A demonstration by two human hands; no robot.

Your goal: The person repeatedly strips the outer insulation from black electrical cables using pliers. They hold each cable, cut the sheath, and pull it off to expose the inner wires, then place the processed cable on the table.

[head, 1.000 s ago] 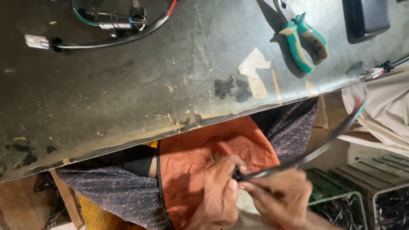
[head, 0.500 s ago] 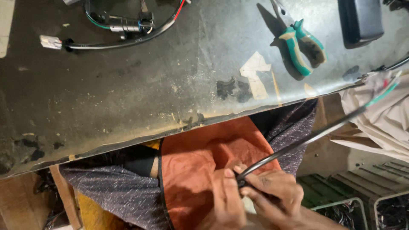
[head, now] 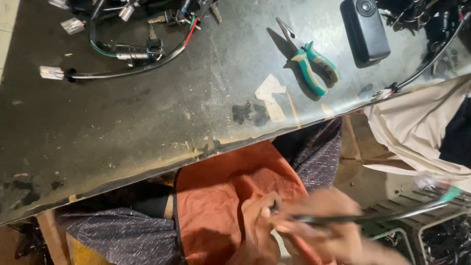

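Note:
Both my hands are low over my lap, blurred by motion. My left hand [head: 258,223] pinches the near end of a thin black cable [head: 392,213]. My right hand [head: 338,229] is closed around the same cable just to the right of it. The cable runs almost level to the right and ends in a teal tip [head: 450,194]. Under my hands lies an orange cloth [head: 221,191] spread over my lap.
A worn dark metal workbench [head: 147,122] fills the upper view. On it lie teal-handled pliers [head: 314,66], a black box [head: 365,30] and a wire harness with white plugs [head: 127,51]. A beige cloth [head: 417,127] hangs at the right, above crates of black parts [head: 441,238].
The cable has swung down from a steep slant up toward the bench to nearly level. My hands have shifted a little right and are now blurred.

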